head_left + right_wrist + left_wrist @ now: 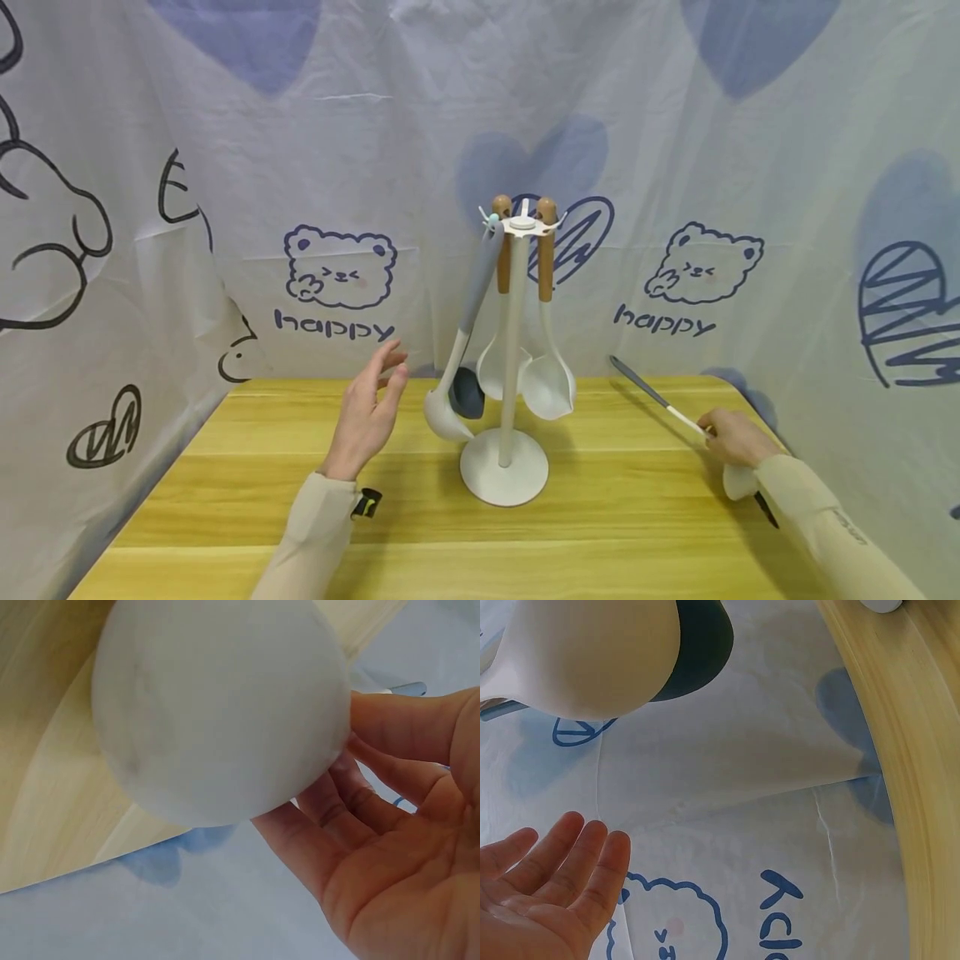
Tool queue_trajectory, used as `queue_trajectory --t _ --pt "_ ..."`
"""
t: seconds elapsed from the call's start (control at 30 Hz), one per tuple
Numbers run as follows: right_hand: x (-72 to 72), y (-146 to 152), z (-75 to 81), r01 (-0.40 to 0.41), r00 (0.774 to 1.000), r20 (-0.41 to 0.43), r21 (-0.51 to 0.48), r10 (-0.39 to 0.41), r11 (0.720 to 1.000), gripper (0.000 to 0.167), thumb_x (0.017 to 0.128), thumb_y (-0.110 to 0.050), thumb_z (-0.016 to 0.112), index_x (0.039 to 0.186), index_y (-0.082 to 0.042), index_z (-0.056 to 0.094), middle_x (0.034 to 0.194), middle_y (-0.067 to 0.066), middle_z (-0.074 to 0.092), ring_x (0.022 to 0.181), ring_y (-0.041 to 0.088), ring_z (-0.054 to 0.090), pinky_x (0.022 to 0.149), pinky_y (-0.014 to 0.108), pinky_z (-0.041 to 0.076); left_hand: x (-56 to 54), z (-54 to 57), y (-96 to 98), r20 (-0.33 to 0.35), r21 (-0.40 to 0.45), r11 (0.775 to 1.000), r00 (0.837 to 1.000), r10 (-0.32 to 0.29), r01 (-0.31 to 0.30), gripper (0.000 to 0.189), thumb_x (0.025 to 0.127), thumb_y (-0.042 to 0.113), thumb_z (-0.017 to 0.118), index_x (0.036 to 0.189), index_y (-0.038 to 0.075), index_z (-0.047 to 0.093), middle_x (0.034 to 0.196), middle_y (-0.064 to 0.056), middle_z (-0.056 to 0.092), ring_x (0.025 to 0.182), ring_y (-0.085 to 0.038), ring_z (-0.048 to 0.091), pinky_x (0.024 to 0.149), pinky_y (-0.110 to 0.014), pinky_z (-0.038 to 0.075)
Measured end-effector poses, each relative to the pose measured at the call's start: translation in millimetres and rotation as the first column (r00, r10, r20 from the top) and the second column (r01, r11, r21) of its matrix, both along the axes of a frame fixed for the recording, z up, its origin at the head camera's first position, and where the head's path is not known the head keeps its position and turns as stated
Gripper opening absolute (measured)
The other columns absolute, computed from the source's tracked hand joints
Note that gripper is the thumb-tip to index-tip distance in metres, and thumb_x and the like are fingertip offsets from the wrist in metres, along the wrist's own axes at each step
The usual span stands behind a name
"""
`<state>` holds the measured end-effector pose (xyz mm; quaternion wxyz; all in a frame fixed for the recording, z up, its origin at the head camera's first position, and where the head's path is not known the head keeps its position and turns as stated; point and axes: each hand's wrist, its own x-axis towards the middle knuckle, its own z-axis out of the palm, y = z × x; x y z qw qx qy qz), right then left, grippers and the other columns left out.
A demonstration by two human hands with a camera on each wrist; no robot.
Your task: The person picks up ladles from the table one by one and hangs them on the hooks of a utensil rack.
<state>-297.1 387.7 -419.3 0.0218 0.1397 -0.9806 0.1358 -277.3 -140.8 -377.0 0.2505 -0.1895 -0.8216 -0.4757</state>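
Observation:
At the right side of the table, my right hand holds a ladle with a white bowl and a grey handle. Its thumb and fingers pinch it close to the bowl, and the handle points away toward the back wall. My left hand is raised left of a white utensil stand, palm facing it, fingers loosely extended and holding nothing. Nearest to that hand hangs another white ladle with a grey handle. A dark ladle bowl shows partly behind it.
Two white utensils with wooden handles hang at the back and right of the stand. Its round base rests on the wood-grain table. Printed cloth hangs behind the table and along both sides.

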Motion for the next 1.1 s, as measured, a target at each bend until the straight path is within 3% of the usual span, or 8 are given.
queue_trajectory --t 0.4,0.87,1.1 --pt "-1.5 -9.7 -0.7 0.074 0.997 -0.022 -0.041 -0.075 0.996 0.021 0.088 -0.004 0.062 0.105 0.006 0.068 0.085 0.013 0.071 0.073 0.021 0.062 0.064 0.038 0.052 0.9 -1.9 2.2 -0.008 -0.011 1.000 1.000 -0.007 0.007 0.048 0.105 0.033 0.044 0.147 0.011 0.042 0.138 -0.016 0.057 0.119 -0.034 0.060 0.100 -0.054 0.049" --pt "0.8 -32.6 -0.3 0.060 0.980 -0.181 -0.122 -0.081 0.991 0.017 0.088 -0.004 0.065 0.103 0.002 0.070 0.083 0.010 0.071 0.068 0.015 0.058 0.061 0.035 0.050 1.4 -2.1 8.1 -0.005 -0.016 1.000 1.000 -0.012 0.012 0.045 0.105 0.035 0.044 0.145 0.014 0.047 0.139 -0.014 0.057 0.118 -0.034 0.059 0.098 -0.053 0.050" --pt "3.9 -38.5 5.8 0.077 0.981 -0.160 -0.198 -0.110 0.977 0.024 0.092 -0.007 0.062 0.112 0.005 0.067 0.091 0.016 0.072 0.078 0.025 0.065 0.066 0.041 0.054 1.3 -1.8 9.2 -0.014 -0.021 1.000 1.000 -0.011 0.010 0.045 0.105 0.034 0.045 0.145 0.013 0.047 0.138 -0.015 0.057 0.118 -0.034 0.060 0.098 -0.052 0.051"
